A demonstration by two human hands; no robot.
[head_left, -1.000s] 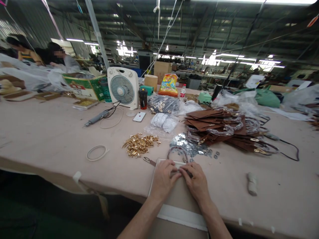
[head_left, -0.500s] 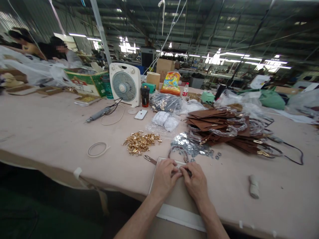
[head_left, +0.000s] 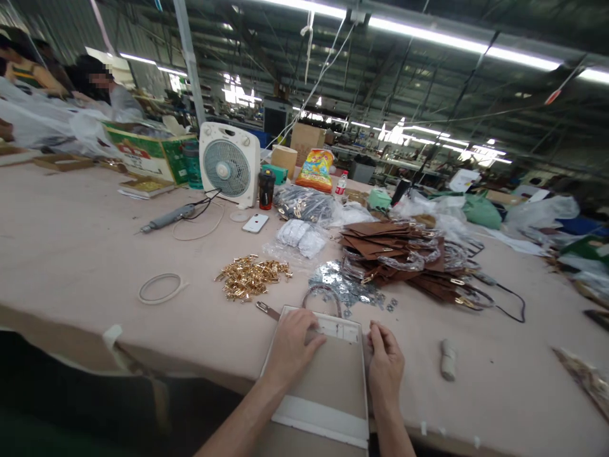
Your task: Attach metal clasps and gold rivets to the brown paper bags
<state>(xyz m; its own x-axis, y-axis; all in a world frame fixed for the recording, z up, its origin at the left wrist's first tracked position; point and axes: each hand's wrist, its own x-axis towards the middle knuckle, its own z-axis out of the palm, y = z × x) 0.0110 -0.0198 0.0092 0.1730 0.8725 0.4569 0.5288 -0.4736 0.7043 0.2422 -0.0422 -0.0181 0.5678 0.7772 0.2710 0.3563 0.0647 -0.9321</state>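
A flat beige bag panel [head_left: 335, 374] with white edges lies in front of me, its far end on the table and its near end at the table edge. A curved handle [head_left: 323, 289] stands out beyond its far edge, and a brown strap with a metal end [head_left: 267, 310] sticks out at the far left corner. My left hand [head_left: 295, 339] rests on the panel's upper left, thumb apart from the fingers, holding nothing visible. Just off the panel's right edge, my right hand [head_left: 386, 358] is closed with thumb and fingertips together; anything between them is hidden.
Gold fittings [head_left: 252, 277] and flat silver plates [head_left: 335, 279] lie beyond the panel. Brown bag pieces [head_left: 404, 254] are stacked at right, near a grey roll [head_left: 448, 360]. A tape ring [head_left: 160, 289], electric screwdriver [head_left: 169, 218], phone [head_left: 255, 223] and fan [head_left: 229, 166] are left.
My right hand has moved right, off the panel and away from my left hand, uncovering the white strip at the far end. My left hand stays on the panel. The view has shifted right.
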